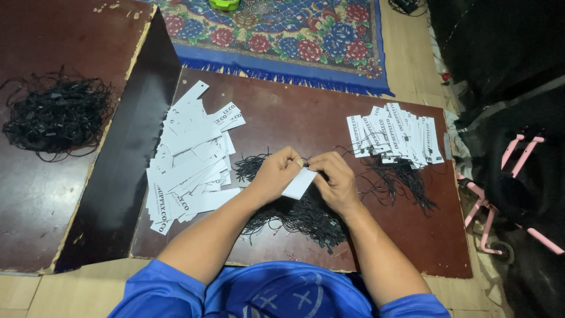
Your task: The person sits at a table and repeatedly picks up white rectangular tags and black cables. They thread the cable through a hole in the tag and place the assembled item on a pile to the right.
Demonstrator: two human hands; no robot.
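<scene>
**Tag held between two hands over the board**

A white tag [299, 184] is pinched at its upper end by the left hand [276, 174] and right hand [336, 179] — its long axis slanted, lower end pointing down-left, below both grips. Black strings [306, 218] lie beneath on the board [282, 118].

head-worn view, steeply down, close over board [282, 118]

On the table [282, 112], a pile of loose tags [188, 156] lies left and strung tags [395, 134] lie right. Between them, both hands [306, 174] hold one tag [299, 184] over a heap of strings [306, 218]. Another string heap [56, 115] lies far left; a rug [276, 35] lies behind.
</scene>
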